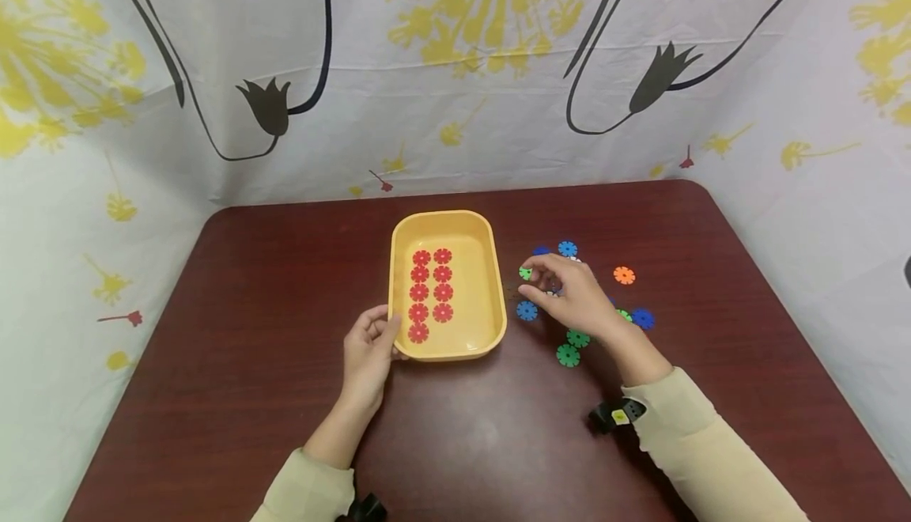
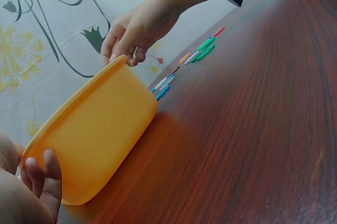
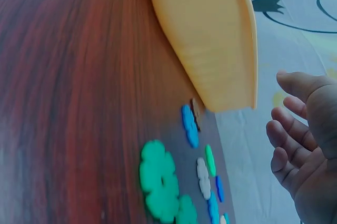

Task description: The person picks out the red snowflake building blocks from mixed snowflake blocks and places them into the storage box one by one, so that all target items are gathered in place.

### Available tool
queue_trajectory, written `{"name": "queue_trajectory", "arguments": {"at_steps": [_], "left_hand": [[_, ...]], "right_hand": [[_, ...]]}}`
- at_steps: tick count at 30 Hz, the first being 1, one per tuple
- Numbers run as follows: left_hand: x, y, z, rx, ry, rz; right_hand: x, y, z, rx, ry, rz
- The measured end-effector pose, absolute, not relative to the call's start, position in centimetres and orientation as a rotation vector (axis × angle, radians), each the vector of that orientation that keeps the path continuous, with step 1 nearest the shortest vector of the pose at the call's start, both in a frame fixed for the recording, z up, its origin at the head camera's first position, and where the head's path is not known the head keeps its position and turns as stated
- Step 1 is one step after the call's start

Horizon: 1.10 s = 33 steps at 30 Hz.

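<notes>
A yellow rectangular tray (image 1: 475, 293) lies on the table with two columns of red notched plastic discs (image 1: 443, 274) inside. At its near left corner, my left hand (image 1: 367, 352) holds the tray, thumb at the rim and fingers against the outer wall. Just right of the tray, my right hand (image 1: 575, 294) hovers with bent fingers, thumb apart from them and nothing seen between. Under and around it lie loose discs, among them a light blue disc (image 1: 527, 311), a bright green disc (image 1: 525, 274) and dark green discs (image 3: 152, 166). The hand hides some of them.
An orange disc (image 1: 624, 275) and a dark blue disc (image 1: 643, 318) lie farther right on the brown table (image 1: 285, 285). Printed cloth (image 1: 498, 134) hangs behind the table's back edge. A small black device (image 1: 603, 419) sits at the right wrist.
</notes>
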<state>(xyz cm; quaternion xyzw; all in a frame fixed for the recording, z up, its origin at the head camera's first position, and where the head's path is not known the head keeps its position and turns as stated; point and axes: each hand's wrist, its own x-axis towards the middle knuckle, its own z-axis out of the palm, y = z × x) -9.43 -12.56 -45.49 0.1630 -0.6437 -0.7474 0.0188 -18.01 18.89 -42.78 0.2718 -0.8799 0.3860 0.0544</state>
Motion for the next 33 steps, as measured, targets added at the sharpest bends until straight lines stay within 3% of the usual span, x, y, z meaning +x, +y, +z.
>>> {"name": "queue_trajectory", "arguments": {"at_steps": [33], "left_hand": [[-9.5,-12.6,-45.5,0.512,-1.989,-2.334]], "right_hand": [[-14.9,26.5,-44.3,0.56,-2.734,1.038]]}}
